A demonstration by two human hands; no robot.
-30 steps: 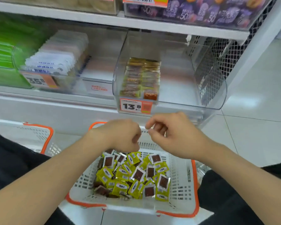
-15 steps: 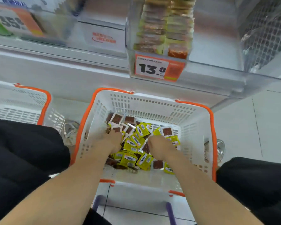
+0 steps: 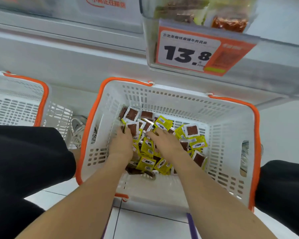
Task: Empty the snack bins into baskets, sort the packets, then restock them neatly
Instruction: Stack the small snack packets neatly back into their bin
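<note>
A white basket with an orange rim point(image 3: 223, 118) stands on the floor between my knees. It holds a loose pile of small snack packets point(image 3: 162, 124), some yellow and some with clear windows showing brown snack. Both my hands are down in this pile. My left hand point(image 3: 122, 144) reaches into the left side, its fingertips buried among the packets. My right hand point(image 3: 164, 142) lies across the middle with its fingers stretched out over the packets. Above, the clear snack bin point(image 3: 274, 31) holds a neat row of packets point(image 3: 228, 23) at its front.
A price tag reading 13.8 point(image 3: 188, 52) hangs on the bin's front. A second white basket point(image 3: 16, 104) sits at the left by the shelf base. My black-trousered knees point(image 3: 24, 161) flank the basket, and a grey shoe point(image 3: 78, 128) shows beside it.
My hands dropped from in front of the bin down into the basket's pile. The camera tilted down and moved closer, and both hands have shifted slightly further into the packets.
</note>
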